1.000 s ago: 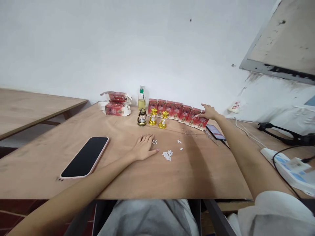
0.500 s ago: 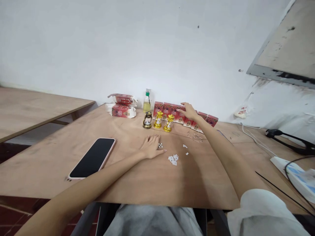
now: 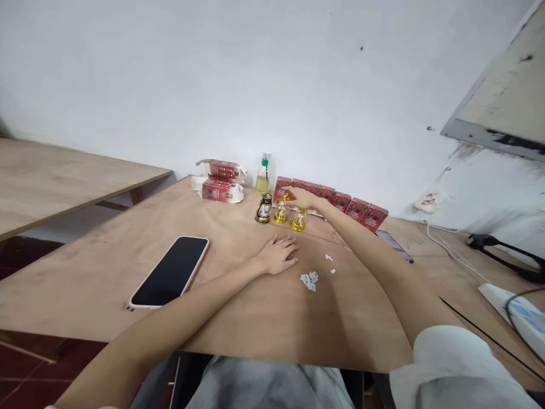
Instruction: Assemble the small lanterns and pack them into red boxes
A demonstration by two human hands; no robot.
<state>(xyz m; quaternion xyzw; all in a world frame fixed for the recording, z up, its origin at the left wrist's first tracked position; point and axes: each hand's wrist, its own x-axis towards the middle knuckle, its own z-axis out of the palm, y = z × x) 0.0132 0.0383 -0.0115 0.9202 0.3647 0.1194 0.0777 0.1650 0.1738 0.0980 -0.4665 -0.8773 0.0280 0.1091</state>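
Observation:
My left hand lies flat on the wooden table, fingers stretched out. Small round metal pieces are almost wholly hidden by its fingers. My right hand reaches across the lanterns, its thumb and fingers around the top of the middle gold miniature lantern, which stands upright. A second gold miniature lantern is just right of it, partly covered by the hand. To the left stands a bronze miniature lantern. Small white cut pieces lie to the right of my left hand.
Behind the lanterns runs a row of red boxes near the wall. Opened red boxes and a bottle of yellowish liquid stand at the back. A phone lies left, another phone right. Thin wires lie near my right forearm.
My right hand has moved left and down from the row of boxes to the middle gold lantern. My left hand has shifted slightly over the small metal pieces. The view has turned slightly left.

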